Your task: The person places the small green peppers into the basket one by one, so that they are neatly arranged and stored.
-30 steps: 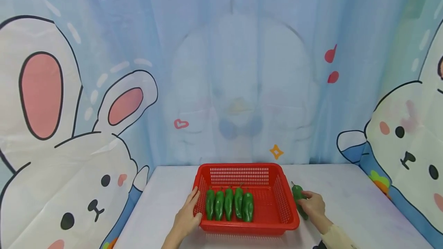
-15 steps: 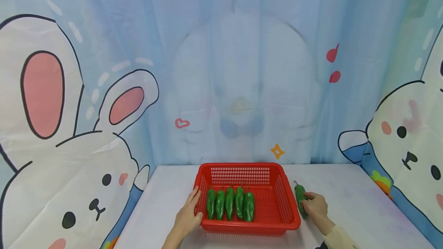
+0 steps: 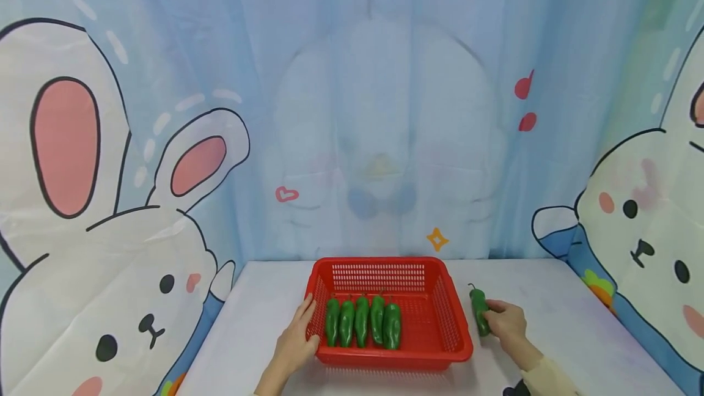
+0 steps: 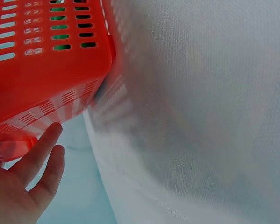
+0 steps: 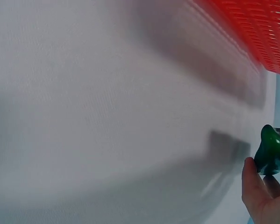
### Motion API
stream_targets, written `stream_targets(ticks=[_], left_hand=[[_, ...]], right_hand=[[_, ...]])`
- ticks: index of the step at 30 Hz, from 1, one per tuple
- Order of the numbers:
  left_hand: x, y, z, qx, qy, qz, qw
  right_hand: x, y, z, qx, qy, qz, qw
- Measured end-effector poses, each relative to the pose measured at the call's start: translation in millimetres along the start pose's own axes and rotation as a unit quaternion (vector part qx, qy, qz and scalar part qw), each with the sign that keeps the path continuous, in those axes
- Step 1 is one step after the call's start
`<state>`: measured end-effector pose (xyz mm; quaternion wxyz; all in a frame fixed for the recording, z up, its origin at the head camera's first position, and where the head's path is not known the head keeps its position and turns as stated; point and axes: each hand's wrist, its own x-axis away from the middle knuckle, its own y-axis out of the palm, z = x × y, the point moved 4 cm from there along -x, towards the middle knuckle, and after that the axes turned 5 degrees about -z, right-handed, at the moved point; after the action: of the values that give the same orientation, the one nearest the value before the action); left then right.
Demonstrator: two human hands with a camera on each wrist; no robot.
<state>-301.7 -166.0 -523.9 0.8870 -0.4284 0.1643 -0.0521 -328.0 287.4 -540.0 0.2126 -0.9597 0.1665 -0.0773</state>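
A red plastic basket (image 3: 393, 357) with slotted walls stands on the table. Several green chili peppers (image 3: 361, 321) lie side by side in its left half, stems pointing to the far side. My left hand (image 3: 293, 342) rests against the basket's left side, thumb by the near corner; its visible fingers look fairly straight in the left wrist view. To the right of the basket, my right hand (image 3: 506, 324) pinches another green chili pepper (image 3: 479, 310) between thumb and fingers. That pepper's blunt end (image 5: 272, 150) shows in the right wrist view, apart from its shadow on the table.
The white table (image 3: 555, 316) reaches back to a blue curtain (image 3: 379, 109) printed with cartoon animals. A small dark object (image 3: 516, 388) shows by the right sleeve (image 3: 550, 377) at the bottom edge.
My right hand has shifted a little to the right with the pepper, away from the basket wall, and the pepper's near end has risen. My left hand and the basket stay put.
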Motion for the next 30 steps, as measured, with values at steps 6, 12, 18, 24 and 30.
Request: stream_targets(ticks=[6,12,18,24,30], left_hand=[[-2.3,0.9,4.6,0.002,0.013,0.003,0.9999],[0.1,-3.2,2.9,-0.005,0.011,0.010,0.9999],[2.2,-3.2,-1.0,-0.008,0.005,0.007,0.9999],[1.8,-1.6,-2.6,-0.002,0.005,0.008,1.0000],[1.6,-1.0,-1.5,0.001,0.007,0.008,0.9999]], right_hand=[[-6.3,-12,4,-0.033,0.017,0.009,0.9993],[-5.5,-10,-8,-0.042,0.011,-0.018,0.9989],[9.1,-13,-28,-0.055,-0.004,-0.035,0.9979],[10.8,-15,-35,-0.068,0.011,-0.041,0.9968],[15.8,-15,-44,-0.079,-0.001,-0.056,0.9953]])
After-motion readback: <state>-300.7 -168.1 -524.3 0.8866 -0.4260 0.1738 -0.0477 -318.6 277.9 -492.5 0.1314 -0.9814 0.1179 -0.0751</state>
